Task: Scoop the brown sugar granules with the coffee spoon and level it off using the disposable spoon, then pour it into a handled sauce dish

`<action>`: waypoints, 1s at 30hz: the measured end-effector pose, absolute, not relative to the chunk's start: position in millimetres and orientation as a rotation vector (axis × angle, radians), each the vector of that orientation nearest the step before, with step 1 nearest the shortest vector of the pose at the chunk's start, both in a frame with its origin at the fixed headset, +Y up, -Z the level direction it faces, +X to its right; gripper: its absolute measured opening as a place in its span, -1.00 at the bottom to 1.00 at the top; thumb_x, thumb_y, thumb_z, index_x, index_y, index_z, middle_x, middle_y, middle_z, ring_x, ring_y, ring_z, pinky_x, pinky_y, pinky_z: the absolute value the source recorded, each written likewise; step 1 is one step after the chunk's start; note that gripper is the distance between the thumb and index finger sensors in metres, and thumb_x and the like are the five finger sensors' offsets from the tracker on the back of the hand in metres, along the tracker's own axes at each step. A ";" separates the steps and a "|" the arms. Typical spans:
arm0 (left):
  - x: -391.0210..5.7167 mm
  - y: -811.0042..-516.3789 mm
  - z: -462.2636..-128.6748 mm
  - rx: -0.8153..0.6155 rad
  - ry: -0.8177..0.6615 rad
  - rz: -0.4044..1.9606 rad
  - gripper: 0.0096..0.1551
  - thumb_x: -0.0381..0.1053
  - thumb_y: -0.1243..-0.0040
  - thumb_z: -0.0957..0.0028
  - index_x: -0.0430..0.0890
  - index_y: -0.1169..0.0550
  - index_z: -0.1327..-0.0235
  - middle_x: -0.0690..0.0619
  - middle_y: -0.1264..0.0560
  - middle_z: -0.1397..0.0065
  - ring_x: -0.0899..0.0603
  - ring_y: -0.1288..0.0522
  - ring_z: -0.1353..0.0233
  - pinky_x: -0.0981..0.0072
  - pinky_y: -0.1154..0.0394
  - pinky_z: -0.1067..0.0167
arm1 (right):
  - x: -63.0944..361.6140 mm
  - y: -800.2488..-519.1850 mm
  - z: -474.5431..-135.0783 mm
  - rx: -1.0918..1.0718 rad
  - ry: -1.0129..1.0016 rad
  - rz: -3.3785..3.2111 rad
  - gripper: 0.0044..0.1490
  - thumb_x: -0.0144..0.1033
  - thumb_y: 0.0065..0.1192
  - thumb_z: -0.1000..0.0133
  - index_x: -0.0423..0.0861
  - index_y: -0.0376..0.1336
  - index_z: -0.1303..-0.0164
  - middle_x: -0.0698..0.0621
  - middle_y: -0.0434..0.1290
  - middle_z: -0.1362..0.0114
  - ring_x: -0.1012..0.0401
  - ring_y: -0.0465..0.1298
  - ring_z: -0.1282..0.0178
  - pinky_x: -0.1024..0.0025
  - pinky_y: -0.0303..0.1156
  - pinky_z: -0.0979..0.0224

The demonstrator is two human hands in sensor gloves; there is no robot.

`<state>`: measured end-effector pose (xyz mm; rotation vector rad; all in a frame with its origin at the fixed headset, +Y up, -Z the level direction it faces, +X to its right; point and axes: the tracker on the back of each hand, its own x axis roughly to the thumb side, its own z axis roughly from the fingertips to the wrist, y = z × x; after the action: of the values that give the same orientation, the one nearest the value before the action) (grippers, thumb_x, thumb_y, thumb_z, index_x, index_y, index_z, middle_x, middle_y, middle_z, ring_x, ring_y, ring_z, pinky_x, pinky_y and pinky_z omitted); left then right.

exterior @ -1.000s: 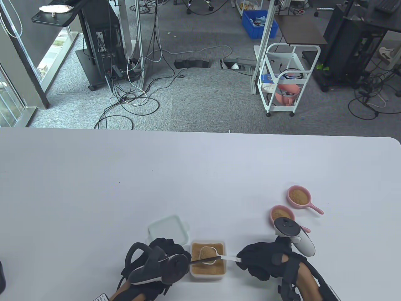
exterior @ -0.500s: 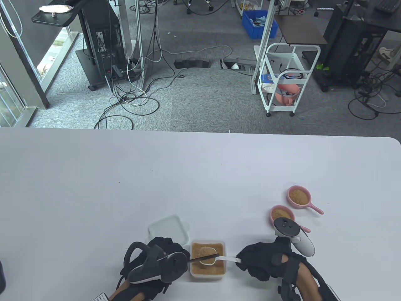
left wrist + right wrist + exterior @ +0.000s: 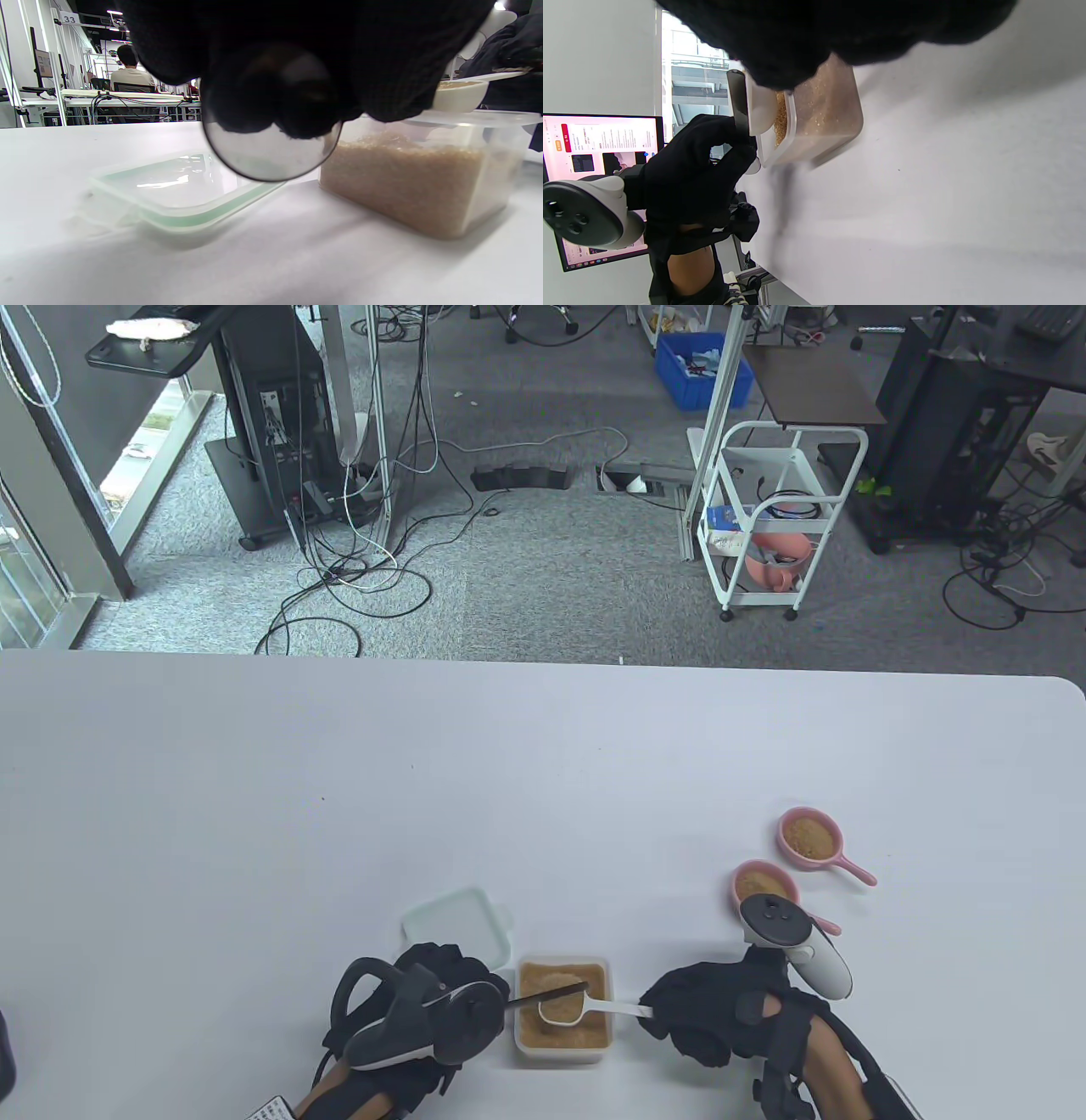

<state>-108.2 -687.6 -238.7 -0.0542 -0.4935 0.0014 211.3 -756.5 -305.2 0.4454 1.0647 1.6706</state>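
A clear tub of brown sugar stands near the table's front edge. My right hand pinches the handle of a white coffee spoon, whose bowl is full of sugar and hangs over the tub. From the other side my left hand grips a dark disposable spoon, its handle laid across the far rim of the white bowl. The left wrist view shows the tub, the white spoon above it and the disposable spoon's round translucent bowl under my fingers. Two pink handled sauce dishes hold sugar at the right.
The tub's lid lies flat just behind my left hand, also seen as the lid beside the tub. The nearer pink dish sits just beyond my right hand's tracker. White table stretches to the far edge.
The dark handle has slid across the top of the white spoon, away from me, from its near rim to its far rim. The sugar in the spoon looks flatter. Both hands stayed put.
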 end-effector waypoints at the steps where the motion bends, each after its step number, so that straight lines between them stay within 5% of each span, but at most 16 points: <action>1: -108.5 -687.6 -239.0 -0.054 -0.491 0.001 -0.56 0.29 -0.34 0.09 0.31 -0.67 -0.07 0.29 -0.69 -0.14 0.03 -0.70 -0.22 0.02 -0.49 -0.44 | 211.2 -756.4 -305.1 0.447 1.066 1.670 -0.44 -0.16 0.22 -0.16 -0.25 0.42 -0.22 0.08 0.62 0.27 0.12 0.58 0.48 -0.04 0.47 -0.04; 30: -115.5 -688.5 -246.0 -0.046 -0.450 0.008 -0.56 0.29 -0.34 0.09 0.31 -0.67 -0.07 0.29 -0.69 -0.14 0.03 -0.70 -0.22 0.02 -0.49 -0.44 | 211.6 -756.4 -304.0 0.446 1.085 1.663 -0.44 -0.16 0.22 -0.16 -0.25 0.42 -0.22 0.08 0.62 0.27 0.12 0.58 0.48 -0.04 0.47 -0.03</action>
<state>-115.5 -688.5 -246.0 -0.0458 -0.4504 0.0080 211.6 -756.4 -304.0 0.4457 1.0846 1.6627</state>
